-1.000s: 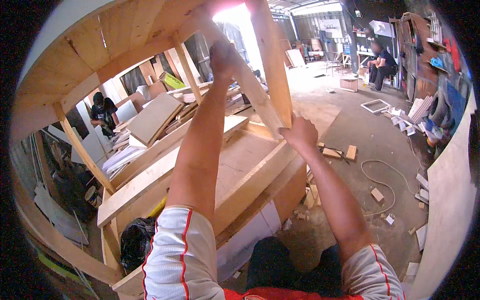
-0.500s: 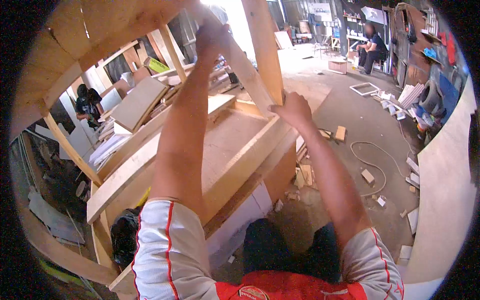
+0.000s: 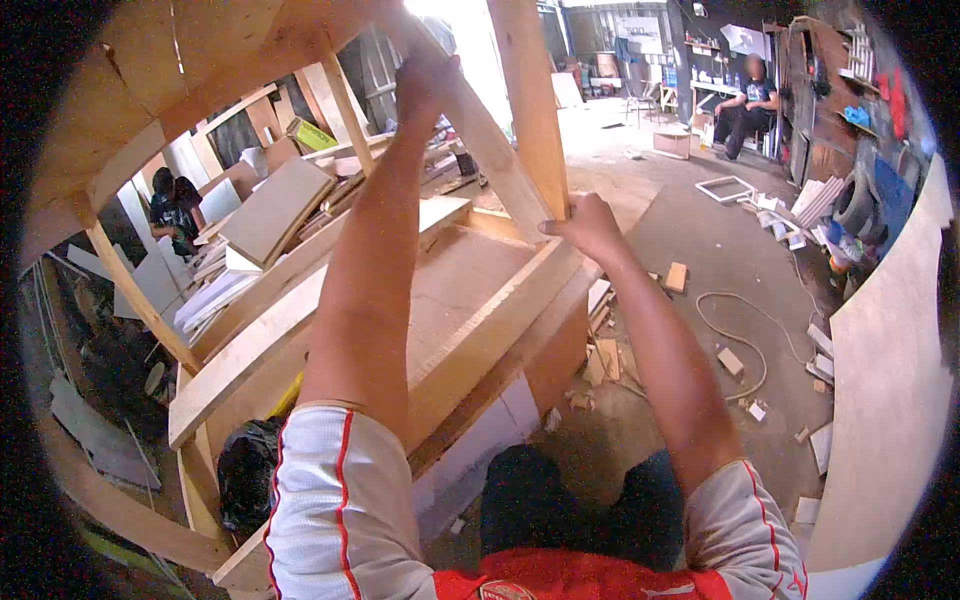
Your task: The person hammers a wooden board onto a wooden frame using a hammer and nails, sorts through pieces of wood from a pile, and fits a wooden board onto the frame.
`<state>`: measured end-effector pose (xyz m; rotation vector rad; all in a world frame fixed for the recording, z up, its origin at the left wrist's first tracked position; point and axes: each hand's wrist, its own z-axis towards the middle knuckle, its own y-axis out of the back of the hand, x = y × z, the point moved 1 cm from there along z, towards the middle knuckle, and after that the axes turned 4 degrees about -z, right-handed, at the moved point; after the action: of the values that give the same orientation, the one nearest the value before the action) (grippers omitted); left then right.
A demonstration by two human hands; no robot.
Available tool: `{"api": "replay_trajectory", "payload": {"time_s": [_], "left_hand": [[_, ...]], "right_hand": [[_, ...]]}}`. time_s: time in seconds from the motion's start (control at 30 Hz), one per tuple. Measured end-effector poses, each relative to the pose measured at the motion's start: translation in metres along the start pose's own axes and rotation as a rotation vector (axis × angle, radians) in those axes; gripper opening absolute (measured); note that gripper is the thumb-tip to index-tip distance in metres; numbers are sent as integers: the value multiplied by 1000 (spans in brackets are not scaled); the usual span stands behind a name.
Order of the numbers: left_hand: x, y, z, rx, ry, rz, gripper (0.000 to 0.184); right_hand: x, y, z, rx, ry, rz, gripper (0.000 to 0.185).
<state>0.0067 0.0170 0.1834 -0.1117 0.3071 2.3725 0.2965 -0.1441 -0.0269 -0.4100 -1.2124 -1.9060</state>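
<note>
A pale wooden board (image 3: 490,145) slants down from upper left to the corner of a wooden frame (image 3: 490,310). My left hand (image 3: 428,88) is raised and wrapped round the board's upper part. At its lower end, my right hand (image 3: 592,232) grips the board, thumb pressed near the tip and the other fingers partly hidden. An upright post (image 3: 532,100) stands just behind that end, close to my right hand. The frame has a flat panel (image 3: 465,275) inside its rails.
A wooden panel (image 3: 220,60) overhangs at upper left. Stacked boards (image 3: 275,210) lie beyond the frame, near a bending person (image 3: 177,210). Offcuts (image 3: 730,360) and a cable (image 3: 765,350) lie on the floor at right. Another person (image 3: 750,105) sits at the back.
Both hands stay on the slanted board, which looks nearly unmoved. The view has shifted slightly. The seated person at the back has changed posture, leaning less forward.
</note>
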Motion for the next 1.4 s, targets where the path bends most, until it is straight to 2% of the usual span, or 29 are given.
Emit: {"api": "replay_trajectory", "payload": {"time_s": [0.1,0.2,0.27,0.3,0.4,0.5,0.57,0.6,0.67,0.77,0.87,0.93,0.97,1.03,1.17,1.3,1.37,1.4], "left_hand": [[-49,25,-17,-12,35,-83,57],[-30,12,-14,-112,49,-1,58],[-29,16,-13,-25,47,-86,63],[-37,20,-14,21,46,-129,66],[-73,33,-28,-41,-5,-14,68],[-84,29,-34,-215,94,-176,71],[-90,34,-38,-128,259,-31,77],[-91,34,-37,-113,274,-10,79],[-71,23,-34,-182,290,35,78],[-65,13,-36,-208,254,-170,79],[-57,8,-33,-98,338,-243,80],[-50,8,-28,-58,358,-243,81],[-42,8,-26,-47,338,-229,82],[20,-11,-18,-103,46,-22,90],[-3,-2,-24,-85,62,-3,92],[26,-15,-20,-17,-8,80,75],[24,-19,-24,2,-200,432,65],[22,-17,-28,8,-371,774,60]], "right_hand": [[19,8,-10,12,-58,-68,45],[23,9,-14,-12,-102,-51,46],[23,4,-11,-25,-126,-109,47],[23,3,-10,-32,-140,-137,48],[25,5,-14,-42,-123,-131,49],[25,5,-11,-21,-145,-155,49],[25,5,-12,-16,-154,-152,49],[25,5,-12,-14,-157,-151,49],[24,4,-12,-35,-135,-175,48],[17,-6,-2,-16,-44,-225,45],[11,-7,-6,-78,-69,-213,43],[26,5,-15,-34,-129,-194,45],[24,3,-13,-48,-124,-202,46],[19,-2,-11,-58,-87,-209,47],[21,0,-12,-62,-99,-219,48],[22,0,-13,-86,-93,-220,49],[23,1,-15,-83,-80,-220,49],[22,2,-15,-74,-67,-218,50]]}}
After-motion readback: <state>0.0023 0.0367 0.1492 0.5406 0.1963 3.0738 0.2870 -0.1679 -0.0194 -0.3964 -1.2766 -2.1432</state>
